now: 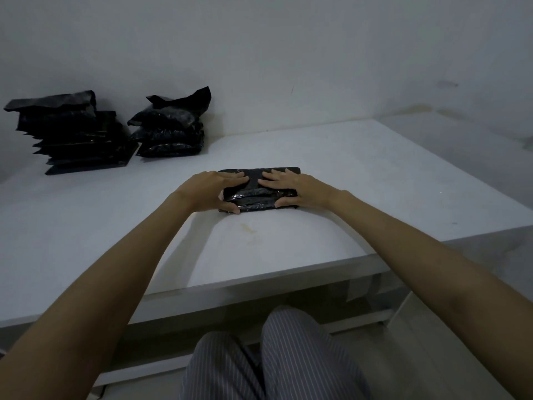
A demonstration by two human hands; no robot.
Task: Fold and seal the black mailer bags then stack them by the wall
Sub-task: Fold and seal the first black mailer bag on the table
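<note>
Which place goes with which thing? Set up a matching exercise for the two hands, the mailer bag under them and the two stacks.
Things:
1. left hand
2. right hand
3. mailer bag
4. taller stack
5. shorter stack

Places:
A. mid-table, under both hands
B. far left, by the wall
C. pressing the bag's left part
D. by the wall, nearer the middle
E. pressing the bag's right part

Pairs: 1-C, 2-E, 3-A, 4-B, 5-D

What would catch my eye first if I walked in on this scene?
Probably the two bare hands, left hand and right hand, pressing flat on a folded glossy black plastic mailer bag at the middle of the white table. Next, two stacks of black bags by the wall at far left: the taller stack and the shorter stack.
</note>
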